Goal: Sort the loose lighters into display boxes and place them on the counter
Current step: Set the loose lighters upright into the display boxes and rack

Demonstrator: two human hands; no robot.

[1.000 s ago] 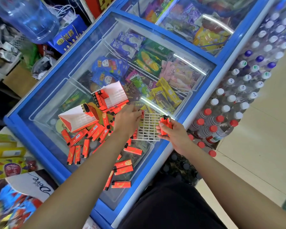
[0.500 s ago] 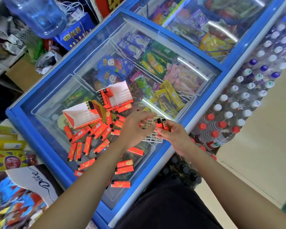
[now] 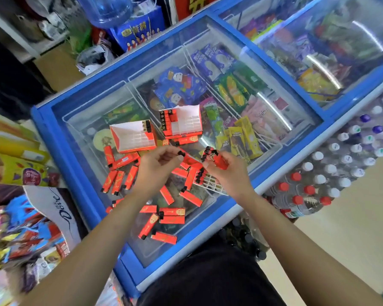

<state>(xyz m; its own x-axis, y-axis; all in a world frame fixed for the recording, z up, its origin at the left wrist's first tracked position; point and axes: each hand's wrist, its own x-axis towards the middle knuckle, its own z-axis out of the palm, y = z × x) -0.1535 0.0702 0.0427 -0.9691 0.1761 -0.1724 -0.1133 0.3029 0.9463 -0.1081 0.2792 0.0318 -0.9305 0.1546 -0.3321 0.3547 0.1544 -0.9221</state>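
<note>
Right, both hands are up over the glass freezer lid (image 3: 86,131), close together but not touching. The left hand (image 3: 157,167) is pinching a single red lighter (image 3: 187,158) by its black cap, fingers curled in around it. The right hand (image 3: 227,173) is wrapped round a small bunch of lighters (image 3: 219,160), their black tops poking out toward the left hand. Just under the right hand, a white grid insert (image 3: 211,183) lies flat on the glass near the front edge, with several lighters resting against its left side. Behind the hands sit two red-and-white display boxes. The left display box (image 3: 131,138) has a couple of lighters standing at its far right corner, and the right display box (image 3: 186,123) has a column of them down its left side. Loose lighters (image 3: 117,180) are scattered all over the lid, a cluster to the left of the left wrist and more lying between the two forearms. Through the glass you can see coloured ice-cream packets (image 3: 230,91), and off to the right stand packs of water bottles (image 3: 314,180).
</note>
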